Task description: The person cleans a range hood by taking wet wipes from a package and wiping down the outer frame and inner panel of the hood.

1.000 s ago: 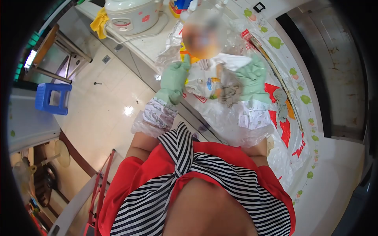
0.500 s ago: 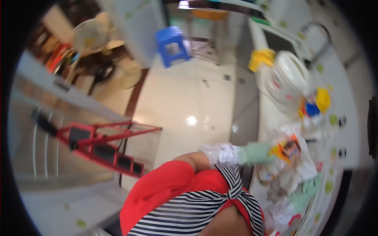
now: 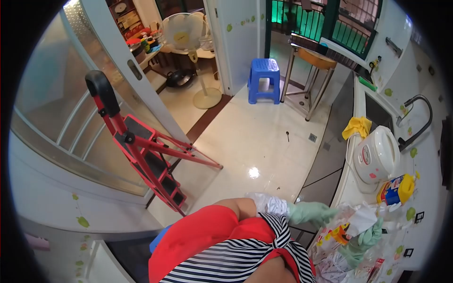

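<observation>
My left hand (image 3: pixel 315 213), in a pale green rubber glove with a white sleeve cover, reaches over the counter's edge. Its fingers are closed at the rim of a clear plastic bag (image 3: pixel 336 220). Nearer the wall, my right hand (image 3: pixel 367 241), gloved the same way, has its fingers bent against a crumpled white cloth or paper (image 3: pixel 362 220). Between the hands lies an orange and yellow printed packet (image 3: pixel 338 234). Parts of the bag and the fingertips are hard to make out.
Along the counter stand a yellow-and-blue bottle (image 3: pixel 397 189), a white rice cooker (image 3: pixel 376 154), a yellow cloth (image 3: pixel 357 127) and a sink with a black tap (image 3: pixel 421 106). A red stepladder (image 3: pixel 153 155), blue stool (image 3: pixel 264 81) and fan (image 3: pixel 207 97) stand on the floor.
The view has swung and sharpened, bringing more of the room into sight. My right hand has moved up beside the packet, next to the white cloth or paper. My left hand stays near the bag.
</observation>
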The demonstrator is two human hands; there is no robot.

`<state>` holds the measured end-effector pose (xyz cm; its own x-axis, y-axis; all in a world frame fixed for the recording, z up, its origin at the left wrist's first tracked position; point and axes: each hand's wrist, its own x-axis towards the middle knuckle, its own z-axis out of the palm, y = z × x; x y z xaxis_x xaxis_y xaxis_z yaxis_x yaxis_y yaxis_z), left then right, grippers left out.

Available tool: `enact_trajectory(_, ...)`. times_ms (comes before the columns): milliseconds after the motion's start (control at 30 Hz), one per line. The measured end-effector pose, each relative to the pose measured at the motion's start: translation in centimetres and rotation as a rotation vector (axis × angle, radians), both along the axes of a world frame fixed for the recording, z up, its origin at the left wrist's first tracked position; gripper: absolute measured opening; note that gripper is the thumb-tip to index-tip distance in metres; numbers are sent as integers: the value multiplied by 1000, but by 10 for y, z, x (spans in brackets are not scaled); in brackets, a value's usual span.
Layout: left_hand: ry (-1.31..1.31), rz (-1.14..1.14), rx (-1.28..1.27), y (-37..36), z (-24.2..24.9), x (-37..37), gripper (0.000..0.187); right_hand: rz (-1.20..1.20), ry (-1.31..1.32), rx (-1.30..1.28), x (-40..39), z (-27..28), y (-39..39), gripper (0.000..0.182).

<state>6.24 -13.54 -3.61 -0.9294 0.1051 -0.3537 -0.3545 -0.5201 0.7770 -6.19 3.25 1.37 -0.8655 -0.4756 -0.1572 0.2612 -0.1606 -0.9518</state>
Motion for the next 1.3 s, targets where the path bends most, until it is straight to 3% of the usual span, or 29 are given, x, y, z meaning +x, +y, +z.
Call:
enact_trajectory(100,72,47,521,-4,-4,-28,77,23,-140,-292,-17,8,4,31)
enact_trajectory(167,157,20,576,-2,42,-12,70,63,-15,-296,-20,5,7,32)
enact_trajectory(200,246,-43,619,-1,55,-9,68,91,217,-213,-26,-2,12,31)
enact_trajectory(267,522,-61,306,3,43,-24,63,54,813,51,-30,-3,17,27)
enact_trajectory(300,695,-11,-53,8,4,-51,60,59,832,175,-23,9,18,25)
enact_trajectory(333,741,-23,-31,12,0,-58,56,68,853,300,-17,21,18,22)
enact_trajectory(367,787,-36,-7,16,-4,-65,53,117,531,345,-4,43,20,20)
enact_trajectory(433,574,-202,804,15,43,-55,46,182,241,381,21,69,12,16)
enact_trajectory(467,489,-45,632,13,59,-44,47,194,273,385,33,79,7,14)
enact_trajectory(533,291,187,307,10,86,-19,48,201,586,387,29,70,14,11)
enact_trajectory(567,251,193,285,8,95,-19,55,210,870,395,27,66,16,10)
enact_trajectory(600,364,176,278,9,77,-30,56,189,557,283,28,63,25,10)
enact_trajectory(633,351,215,201,9,107,-14,57,191,588,314,26,64,33,11)
enact_trajectory(667,386,141,250,7,74,-43,59,192,618,346,23,65,42,12)
enact_trajectory(700,406,146,274,10,75,-52,58,159,374,342,16,71,51,14)
enact_trajectory(767,431,146,323,22,83,-61,57,12,155,297,23,86,73,24)
enact_trajectory(833,459,150,371,36,93,-73,55,-176,219,266,40,116,79,35)
enact_trajectory(933,546,4,450,68,91,-90,53,-169,401,182,66,138,94,57)
enact_trajectory(1033,432,-165,428,108,118,-84,53,-53,722,708,75,161,104,81)
enact_trajectory(1100,514,-246,504,135,116,-77,53,-193,786,732,72,130,122,98)
enact_trajectory(1167,541,-313,723,177,101,-88,55,-328,990,944,63,95,149,101)
enact_trajectory(1233,333,-503,851,193,124,-76,59,-427,767,796,63,68,180,89)
enact_trajectory(1300,663,-533,529,227,100,-85,63,-488,669,748,84,79,205,75)
